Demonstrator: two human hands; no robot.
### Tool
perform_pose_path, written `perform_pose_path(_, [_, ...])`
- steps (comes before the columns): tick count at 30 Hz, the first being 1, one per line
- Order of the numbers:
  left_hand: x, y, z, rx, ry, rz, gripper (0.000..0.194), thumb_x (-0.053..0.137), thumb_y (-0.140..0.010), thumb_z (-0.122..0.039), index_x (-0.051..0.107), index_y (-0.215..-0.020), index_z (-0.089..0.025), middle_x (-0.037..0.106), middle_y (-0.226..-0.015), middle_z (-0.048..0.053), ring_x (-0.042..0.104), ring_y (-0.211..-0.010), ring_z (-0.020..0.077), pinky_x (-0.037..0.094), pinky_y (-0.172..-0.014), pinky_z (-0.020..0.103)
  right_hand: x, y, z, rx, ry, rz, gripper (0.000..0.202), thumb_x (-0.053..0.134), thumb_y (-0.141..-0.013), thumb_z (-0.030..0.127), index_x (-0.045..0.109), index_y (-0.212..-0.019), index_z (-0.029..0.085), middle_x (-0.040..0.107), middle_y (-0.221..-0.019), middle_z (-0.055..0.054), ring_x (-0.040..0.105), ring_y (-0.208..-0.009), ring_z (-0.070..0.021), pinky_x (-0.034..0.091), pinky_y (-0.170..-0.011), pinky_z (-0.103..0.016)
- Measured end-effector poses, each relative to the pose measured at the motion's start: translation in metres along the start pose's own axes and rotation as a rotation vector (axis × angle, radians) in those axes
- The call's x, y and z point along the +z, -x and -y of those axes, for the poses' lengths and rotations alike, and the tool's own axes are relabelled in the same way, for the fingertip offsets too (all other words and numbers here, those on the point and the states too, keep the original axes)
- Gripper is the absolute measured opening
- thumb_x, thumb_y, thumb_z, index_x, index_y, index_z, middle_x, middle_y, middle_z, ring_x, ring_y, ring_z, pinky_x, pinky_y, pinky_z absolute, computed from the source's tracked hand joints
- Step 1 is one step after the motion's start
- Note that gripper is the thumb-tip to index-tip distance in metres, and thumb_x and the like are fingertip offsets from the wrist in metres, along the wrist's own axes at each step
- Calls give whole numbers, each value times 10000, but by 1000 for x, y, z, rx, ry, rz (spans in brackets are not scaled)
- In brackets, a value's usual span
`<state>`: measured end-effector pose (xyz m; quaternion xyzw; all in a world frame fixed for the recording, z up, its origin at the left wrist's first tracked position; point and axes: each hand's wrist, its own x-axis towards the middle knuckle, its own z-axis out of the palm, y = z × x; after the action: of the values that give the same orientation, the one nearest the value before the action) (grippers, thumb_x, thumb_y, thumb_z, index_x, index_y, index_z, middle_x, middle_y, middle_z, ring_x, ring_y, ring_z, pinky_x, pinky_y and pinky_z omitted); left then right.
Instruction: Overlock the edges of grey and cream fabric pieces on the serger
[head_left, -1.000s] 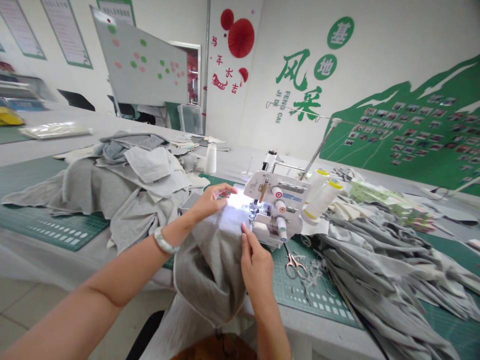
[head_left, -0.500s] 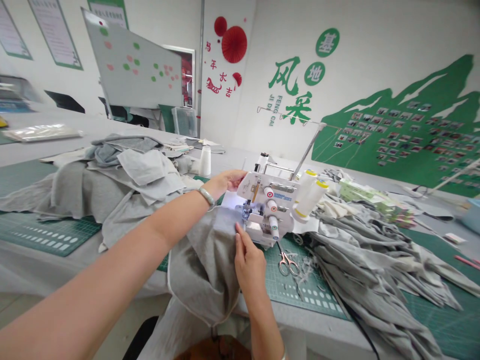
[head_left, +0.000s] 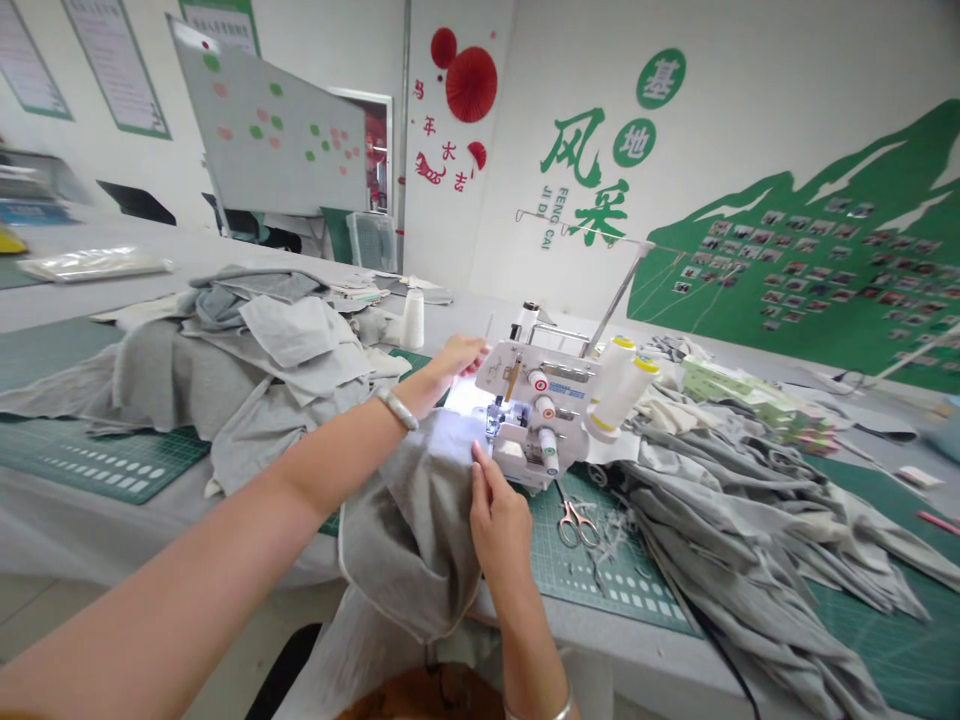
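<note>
Forward from the gray cloth [head_left: 412, 530] to the upper left edge of the sewing machine [head_left: 562, 408], the left hand [head_left: 459, 358] has been moved since 1.0 s ago. Well left of its fingers, a soft, rumpled fabric heap [head_left: 161, 365] is spread; nearer them, a smooth white cone [head_left: 413, 318] is stood. Those fingers are bent at the machine's edge; with their tips partly hidden, any grip cannot be told. Below them, the gray cloth is laid at the lit needle area, its long axis run toward the person in limp, matte folds. It is touched by the right hand [head_left: 504, 522], the nearer hand, whose fingers are held together along its right edge; whether a fold is pinched cannot be told. Right of these fingers, metal scissors [head_left: 578, 527] with looped handles are laid on a gridded green mat [head_left: 551, 575]; beyond, 2 tapered spools [head_left: 632, 393] are stood, and farther right creased gray fabric [head_left: 705, 510] is piled.
</note>
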<state>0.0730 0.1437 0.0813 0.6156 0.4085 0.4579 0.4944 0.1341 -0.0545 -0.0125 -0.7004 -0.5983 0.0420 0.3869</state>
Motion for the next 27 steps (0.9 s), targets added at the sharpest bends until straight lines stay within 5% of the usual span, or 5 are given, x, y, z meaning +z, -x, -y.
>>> perform_pose_path(4, [-16,53,7,157,-89,-188,151,507,-824,-219,554,-687,-176,562,-623,-16,525,-631,125,411,-650,232,3,2,-3,-21,-24,-4,399,362,-988,337,601,-1299,261,767,-907,-68,734,-745,-225,509,-607,-251])
perform_pose_path(10, [-24,129,39,570,-631,209,204,477,-888,-235,671,-921,-181,702,-1023,76,615,-995,207,437,-947,358,19,8,-17,-135,-159,-40,417,339,-995,288,531,-1353,197,697,-1170,-81,718,-922,-203,543,-776,-272])
perform_pose_path(15, [-28,131,49,632,-649,247,277,428,-938,-209,668,-1074,-184,677,-1173,83,591,-1131,204,435,-1007,392,33,18,-29,-263,-265,-152,433,372,-982,208,462,-1403,166,573,-1350,-97,599,-1181,-187,512,-930,-271])
perform_pose_path(27, [-24,135,53,604,-637,170,270,460,-931,-183,698,-1055,-204,685,-1178,66,608,-1124,205,417,-1017,415,30,26,-33,-378,-345,-197,367,436,-957,155,569,-1299,155,663,-1228,-111,643,-1117,-191,527,-929,-288])
